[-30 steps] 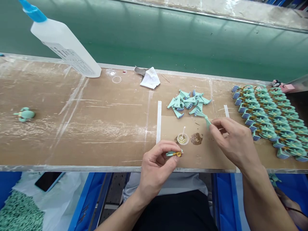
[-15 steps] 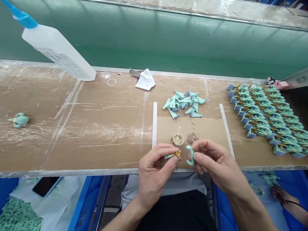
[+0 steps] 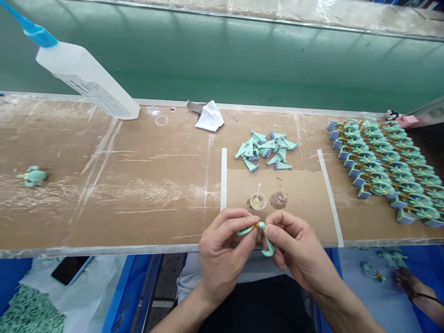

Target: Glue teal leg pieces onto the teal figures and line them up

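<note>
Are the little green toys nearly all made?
Not quite. Done: rows of joined teal-and-blue plastic figures at the right. In hand: left hand presses a yellow-tipped teal stick to right hand's curved teal piece. Left: a loose pile of teal fan-tailed parts.

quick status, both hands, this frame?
left hand: closed, pinching a teal-and-yellow part.
right hand: closed, pinching a curved teal part, its top end touching the other part's yellow end.
</note>
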Available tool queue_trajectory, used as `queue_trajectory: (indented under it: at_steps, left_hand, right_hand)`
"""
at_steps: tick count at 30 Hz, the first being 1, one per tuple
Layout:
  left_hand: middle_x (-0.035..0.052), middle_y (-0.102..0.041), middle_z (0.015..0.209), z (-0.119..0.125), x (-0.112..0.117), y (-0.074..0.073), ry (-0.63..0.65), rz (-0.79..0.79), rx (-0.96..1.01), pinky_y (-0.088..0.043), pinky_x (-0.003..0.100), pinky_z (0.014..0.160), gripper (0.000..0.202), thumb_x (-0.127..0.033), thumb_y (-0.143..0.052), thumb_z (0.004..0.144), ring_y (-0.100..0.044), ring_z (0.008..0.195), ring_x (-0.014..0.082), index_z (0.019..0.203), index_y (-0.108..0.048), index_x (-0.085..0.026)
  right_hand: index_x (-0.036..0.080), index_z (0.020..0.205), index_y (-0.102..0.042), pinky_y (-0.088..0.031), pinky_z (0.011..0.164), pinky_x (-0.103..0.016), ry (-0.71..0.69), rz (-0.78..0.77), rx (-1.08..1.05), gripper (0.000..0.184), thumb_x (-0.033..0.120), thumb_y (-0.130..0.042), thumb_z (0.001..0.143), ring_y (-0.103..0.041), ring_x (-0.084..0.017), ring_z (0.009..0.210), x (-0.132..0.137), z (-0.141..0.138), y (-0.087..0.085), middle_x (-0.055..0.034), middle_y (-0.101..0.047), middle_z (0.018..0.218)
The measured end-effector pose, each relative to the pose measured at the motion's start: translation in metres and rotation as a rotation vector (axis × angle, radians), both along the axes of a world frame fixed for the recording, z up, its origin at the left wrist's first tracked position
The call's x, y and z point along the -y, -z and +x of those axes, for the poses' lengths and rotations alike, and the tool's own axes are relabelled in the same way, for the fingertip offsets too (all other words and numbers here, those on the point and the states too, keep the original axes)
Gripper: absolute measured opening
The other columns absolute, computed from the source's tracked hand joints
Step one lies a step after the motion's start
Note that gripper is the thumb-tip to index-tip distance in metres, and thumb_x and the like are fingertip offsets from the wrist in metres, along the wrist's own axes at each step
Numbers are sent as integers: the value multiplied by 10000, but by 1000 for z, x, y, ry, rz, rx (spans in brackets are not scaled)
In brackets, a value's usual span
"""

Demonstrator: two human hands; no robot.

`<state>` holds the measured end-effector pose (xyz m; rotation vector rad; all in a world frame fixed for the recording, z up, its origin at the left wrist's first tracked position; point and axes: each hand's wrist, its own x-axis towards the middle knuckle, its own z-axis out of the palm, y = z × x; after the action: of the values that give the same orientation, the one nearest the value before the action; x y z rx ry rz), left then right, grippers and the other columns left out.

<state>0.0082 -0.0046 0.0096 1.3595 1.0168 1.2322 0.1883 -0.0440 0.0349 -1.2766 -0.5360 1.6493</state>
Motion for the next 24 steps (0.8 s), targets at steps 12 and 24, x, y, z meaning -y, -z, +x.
queue_trajectory:
  at_steps: [12, 24]
  left_hand:
    - [66, -906, 1177, -10, 2, -19, 31, 329, -254, -726, 313, 915, 372, 9, -819, 1056, -880, 1003, 216, 1281, -902, -275]
    - [117, -914, 1178, -8, 3, -22, 44, 351, -208, -758, 321, 958, 190, -140, -843, 1093, -904, 1014, 223, 1273, -882, -187]
  right_hand:
    - [215, 841, -621, -209, 495, -191, -43, -26, -241, 578, 610, -1020, 978, -221, -48, 519, -6, -7, -5, 61, -594, 621]
    - [228, 860, -655, -281, 497, -206, -3, -273, 0, 662, 734, -1078, 809, -264, -53, 506, 14, 7, 11, 62, -501, 629]
